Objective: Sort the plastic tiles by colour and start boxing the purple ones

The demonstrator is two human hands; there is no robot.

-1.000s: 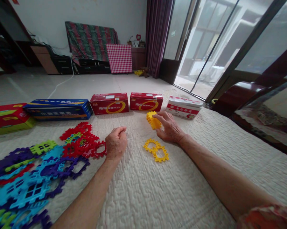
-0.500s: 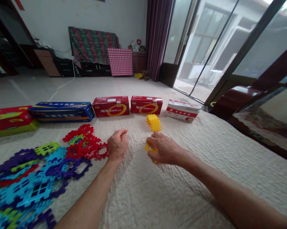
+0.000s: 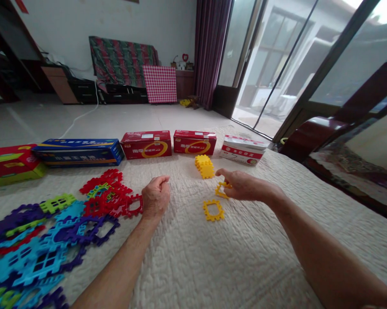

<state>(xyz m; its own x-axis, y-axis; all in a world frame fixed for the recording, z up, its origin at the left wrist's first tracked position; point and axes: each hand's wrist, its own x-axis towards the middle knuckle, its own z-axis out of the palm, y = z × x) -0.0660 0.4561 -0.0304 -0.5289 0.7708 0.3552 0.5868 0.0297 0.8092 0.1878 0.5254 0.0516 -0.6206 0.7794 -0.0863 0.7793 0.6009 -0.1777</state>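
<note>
Yellow plastic is what's being handled here. A toothed yellow frame (image 3: 218, 191) is gripped by the right hand (image 3: 243, 185), partly covered by it, so the exact finger placement can't really be made out. A second yellow frame (image 3: 213, 218) is left lying flat on the pale quilt (image 3: 187, 257), just nearer the camera than the held one. Past both, a block of yellow pieces (image 3: 207, 170) is set down in front of the shorter red box (image 3: 195, 146), near the white-and-red box (image 3: 243, 154).

As for the left hand (image 3: 156, 195), it's curled into a loose fist over the quilt, and whether anything is tucked inside can't be told. Right beside it some red pieces (image 3: 98, 208) are piled up, with a messy heap of blue and purple pieces (image 3: 56, 231) spread further left. A longer red box (image 3: 146, 148) and a blue box (image 3: 80, 156) are lined up behind.
</note>
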